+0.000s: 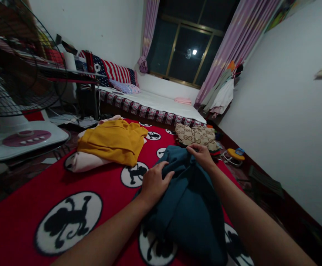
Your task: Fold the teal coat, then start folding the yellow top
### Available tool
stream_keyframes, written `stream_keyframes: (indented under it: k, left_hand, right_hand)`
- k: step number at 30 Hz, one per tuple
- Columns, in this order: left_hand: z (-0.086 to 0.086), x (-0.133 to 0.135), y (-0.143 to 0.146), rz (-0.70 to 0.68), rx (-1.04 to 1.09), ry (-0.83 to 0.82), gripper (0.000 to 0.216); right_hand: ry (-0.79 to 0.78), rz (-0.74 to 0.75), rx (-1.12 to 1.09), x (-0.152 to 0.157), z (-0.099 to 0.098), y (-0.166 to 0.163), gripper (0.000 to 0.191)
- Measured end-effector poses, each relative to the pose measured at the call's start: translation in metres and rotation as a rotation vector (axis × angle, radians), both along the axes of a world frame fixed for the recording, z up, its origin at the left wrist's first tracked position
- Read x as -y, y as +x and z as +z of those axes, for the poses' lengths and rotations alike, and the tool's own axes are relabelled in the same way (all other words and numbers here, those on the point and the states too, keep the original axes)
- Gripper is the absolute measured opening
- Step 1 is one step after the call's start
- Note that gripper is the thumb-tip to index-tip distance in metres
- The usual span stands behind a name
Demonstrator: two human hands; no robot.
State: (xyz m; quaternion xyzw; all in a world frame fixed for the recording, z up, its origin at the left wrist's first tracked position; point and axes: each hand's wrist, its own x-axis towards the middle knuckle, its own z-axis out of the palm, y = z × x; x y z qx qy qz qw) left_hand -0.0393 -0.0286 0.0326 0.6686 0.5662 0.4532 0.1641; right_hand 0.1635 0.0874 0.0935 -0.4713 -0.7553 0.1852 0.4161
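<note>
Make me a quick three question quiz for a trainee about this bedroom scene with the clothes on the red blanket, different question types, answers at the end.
1. True or false: both hands are on the dark teal garment.
2. Which item lies closest to the left hand, apart from what it touches?
A. the yellow garment
B. the fan base
C. the pink pillow
3. Fill in: the beige patterned garment lies just beyond the ____ hand.

Key
1. True: the left hand presses flat on it, the right hand grips its far edge.
2. A.
3. Right.
</note>
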Motion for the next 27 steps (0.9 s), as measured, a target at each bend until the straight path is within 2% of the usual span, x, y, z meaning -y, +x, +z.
stream_keyframes:
  k: [4,7,9,13,15,17,20,23,25,27]
  left_hand:
    - [0.004,0.005,0.004,-0.116,-0.079,0.023,0.035]
    - [0.001,0.001,0.003,-0.237,-0.013,-0.028,0.029]
    - [-0.004,-0.007,0.0,-0.266,0.146,-0.108,0.034]
    - [-0.018,-0.026,-0.007,-0.198,0.679,-0.326,0.029]
    - [-0.023,-0.032,-0.01,-0.144,0.8,-0.381,0.027]
    - [-0.025,-0.036,-0.013,-0.1,0.815,-0.394,0.028]
    - [-0.02,-0.035,-0.02,-0.031,0.707,-0.305,0.033]
    - [-0.001,-0.025,-0.026,0.025,0.309,0.047,0.032]
    - [0.017,-0.016,-0.023,-0.05,0.078,0.262,0.029]
    - [0.032,-0.008,-0.015,-0.248,-0.074,0.331,0.029]
  right_hand:
    - [0.026,-0.043,0.008,0.001,-0.001,-0.003,0.03]
    - [0.019,-0.067,-0.006,0.0,-0.002,-0.009,0.029]
    - [0.026,-0.084,-0.06,0.0,-0.002,-0.011,0.029]
    - [0.057,-0.144,-0.258,0.003,-0.012,-0.009,0.032]
    - [0.068,-0.194,-0.347,0.009,-0.022,-0.004,0.034]
    - [0.069,-0.257,-0.385,0.02,-0.031,0.003,0.034]
    - [0.02,-0.306,-0.34,0.046,-0.04,0.016,0.032]
    - [-0.001,-0.319,-0.236,0.078,-0.039,0.033,0.029]
    - [0.057,-0.35,-0.131,0.098,-0.036,0.043,0.027]
    - [0.143,-0.356,-0.01,0.113,-0.033,0.048,0.025]
